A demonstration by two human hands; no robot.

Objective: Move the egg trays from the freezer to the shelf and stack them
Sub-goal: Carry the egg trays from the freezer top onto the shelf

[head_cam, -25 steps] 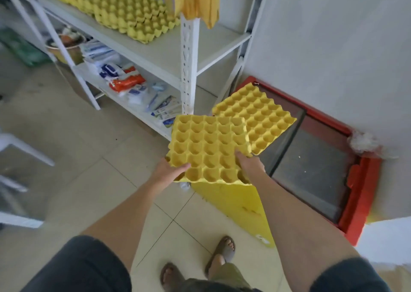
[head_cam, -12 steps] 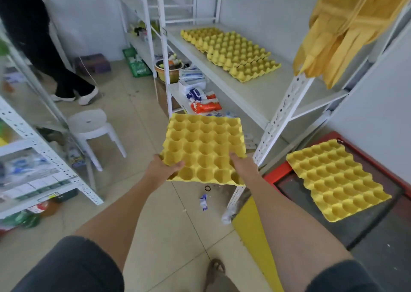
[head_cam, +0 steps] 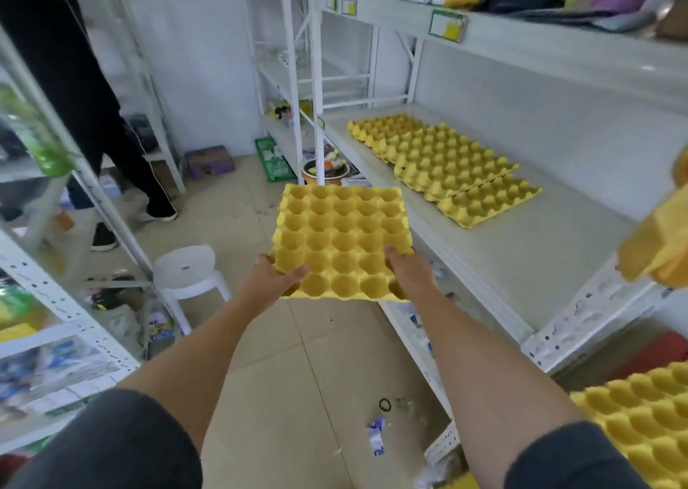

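I hold a yellow egg tray (head_cam: 342, 239) flat in front of me, cups up, over the floor beside the shelf. My left hand (head_cam: 273, 280) grips its near left corner and my right hand (head_cam: 409, 270) its near right corner. On the white shelf (head_cam: 528, 265) to the right lie several yellow egg trays (head_cam: 443, 160), overlapping in a row toward the back. Another yellow egg tray (head_cam: 647, 421) shows at the bottom right edge, partly cut off.
A white stool (head_cam: 186, 272) stands on the floor to the left. A person in dark trousers (head_cam: 123, 153) stands at the far left by another rack (head_cam: 70, 302). Yellow items (head_cam: 659, 250) hang at the right edge. Litter (head_cam: 376, 440) lies on the tiles.
My view has swung left and up, away from the freezer toward the shelf. The tray in my hands has stayed held and now sits closer to the shelf's front edge.
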